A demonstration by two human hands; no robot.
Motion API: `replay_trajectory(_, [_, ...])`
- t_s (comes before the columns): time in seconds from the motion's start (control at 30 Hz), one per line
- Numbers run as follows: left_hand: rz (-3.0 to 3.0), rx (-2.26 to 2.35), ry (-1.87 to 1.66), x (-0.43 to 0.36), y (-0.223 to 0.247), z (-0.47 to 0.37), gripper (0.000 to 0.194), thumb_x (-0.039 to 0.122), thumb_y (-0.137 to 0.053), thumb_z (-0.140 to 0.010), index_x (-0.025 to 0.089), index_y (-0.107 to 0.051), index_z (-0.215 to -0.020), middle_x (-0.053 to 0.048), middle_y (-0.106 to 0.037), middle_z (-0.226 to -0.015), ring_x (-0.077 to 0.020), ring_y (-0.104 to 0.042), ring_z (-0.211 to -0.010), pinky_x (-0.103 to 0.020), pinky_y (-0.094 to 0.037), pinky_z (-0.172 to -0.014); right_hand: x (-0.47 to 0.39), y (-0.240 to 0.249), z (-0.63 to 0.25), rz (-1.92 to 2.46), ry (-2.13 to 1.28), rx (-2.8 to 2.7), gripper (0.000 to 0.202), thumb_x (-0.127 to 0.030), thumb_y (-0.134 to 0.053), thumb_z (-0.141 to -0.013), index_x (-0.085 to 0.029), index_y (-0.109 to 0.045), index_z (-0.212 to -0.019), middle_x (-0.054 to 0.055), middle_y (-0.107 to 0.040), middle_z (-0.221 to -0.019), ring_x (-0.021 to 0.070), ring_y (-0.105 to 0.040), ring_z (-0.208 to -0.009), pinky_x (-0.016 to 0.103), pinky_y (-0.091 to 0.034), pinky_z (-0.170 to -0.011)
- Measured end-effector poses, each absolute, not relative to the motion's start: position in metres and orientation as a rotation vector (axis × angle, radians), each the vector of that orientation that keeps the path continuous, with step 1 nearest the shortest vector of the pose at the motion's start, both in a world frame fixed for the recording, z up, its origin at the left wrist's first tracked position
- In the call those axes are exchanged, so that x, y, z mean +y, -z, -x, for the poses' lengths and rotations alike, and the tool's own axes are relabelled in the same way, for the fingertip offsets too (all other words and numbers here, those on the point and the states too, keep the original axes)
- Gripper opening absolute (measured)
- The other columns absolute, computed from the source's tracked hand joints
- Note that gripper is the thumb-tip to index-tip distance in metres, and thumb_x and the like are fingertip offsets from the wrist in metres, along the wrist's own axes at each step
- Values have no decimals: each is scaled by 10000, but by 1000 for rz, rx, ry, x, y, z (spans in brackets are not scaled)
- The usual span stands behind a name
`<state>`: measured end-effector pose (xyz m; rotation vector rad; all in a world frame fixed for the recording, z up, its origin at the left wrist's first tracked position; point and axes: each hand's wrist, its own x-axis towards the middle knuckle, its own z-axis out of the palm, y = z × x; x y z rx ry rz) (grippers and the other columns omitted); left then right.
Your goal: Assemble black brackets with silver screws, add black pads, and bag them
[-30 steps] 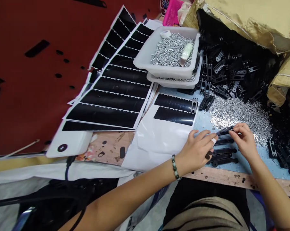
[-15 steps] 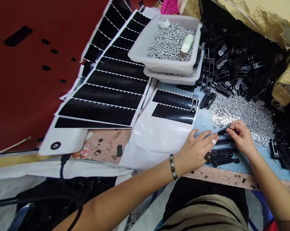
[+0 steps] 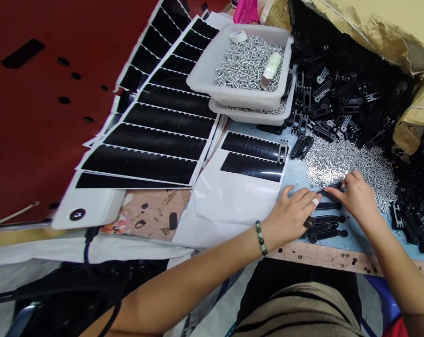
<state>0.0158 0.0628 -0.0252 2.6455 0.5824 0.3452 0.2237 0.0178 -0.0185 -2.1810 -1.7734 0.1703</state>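
Observation:
My left hand (image 3: pixel 291 217), with a white band on one finger and a beaded bracelet, has its fingertips on the left end of a slim black part (image 3: pixel 329 188). The fingers of my right hand (image 3: pixel 355 196) are closed on that part's right end. Below it, several similar black arms (image 3: pixel 326 227) lie side by side on the blue mat (image 3: pixel 355 238). A dark, short object shows under my left palm, mostly hidden. Just beyond my hands spreads a pile of small silver screws and nuts (image 3: pixel 348 159).
Two stacked white bins (image 3: pixel 201 84) of silver hardware stand at the back. Black sticker sheets (image 3: pixel 148 140) cover the left side. Black plastic parts (image 3: pixel 324 107) are heaped at the right, beside brown paper sacks (image 3: pixel 415 112). A white device (image 3: pixel 106 206) sits at lower left.
My right hand has shifted slightly along the black part, its thumb now stretched leftward. My left hand stays at the other end. The view has shifted a little.

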Motion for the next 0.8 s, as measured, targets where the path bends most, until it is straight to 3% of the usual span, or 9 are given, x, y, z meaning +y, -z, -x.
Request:
replay_trajectory(0.13, [-2639,574,-395,67,25,-18,421,135,-499,-811,150,-519,-1231,-105,-604,-1219,-244,-490,-1161,-462,-238,-1002,3,11,-229,1986,-158,-1775,285,-452,-589,-845,-202,-539,-973,78,-549,-948,199,-538,-767,333,-441,-665])
replay_trajectory(0.3, [-2623,501,-541,66,19,-13,344,126,-432,-869,143,-538,-1196,-109,-597,-1237,-226,-509,-1156,-426,-296,-955,-49,14,-225,1824,-204,-1629,68,-231,-499,-897,-220,-518,-961,34,-550,-833,175,-533,-743,339,-457,-701])
replay_trajectory(0.5, [-2686,269,-466,30,16,8,298,162,-467,-889,158,-567,-1169,-72,-651,-1143,-212,-555,-1054,-385,-352,-902,-99,33,-209,1769,-298,-1657,128,-194,-553,-863,-226,-518,-982,54,-590,-871,200,-573,-816,372,-494,-716])
replay_trajectory(0.67, [-2725,357,-364,10,22,6,305,210,-438,-940,169,-547,-1221,-78,-645,-1171,-209,-550,-1081,-388,-347,-906,-103,46,-203,1755,-287,-1800,220,-214,-567,-865,-216,-542,-1083,95,-623,-973,229,-592,-898,424,-518,-765])
replay_trajectory(0.8, [-2780,459,-342,3,29,-1,318,207,-434,-961,193,-528,-1265,-69,-667,-1128,-202,-560,-1075,-386,-340,-907,-100,51,-203,1750,-236,-1834,221,-177,-538,-879,-213,-604,-1086,91,-660,-942,218,-607,-866,405,-530,-746])
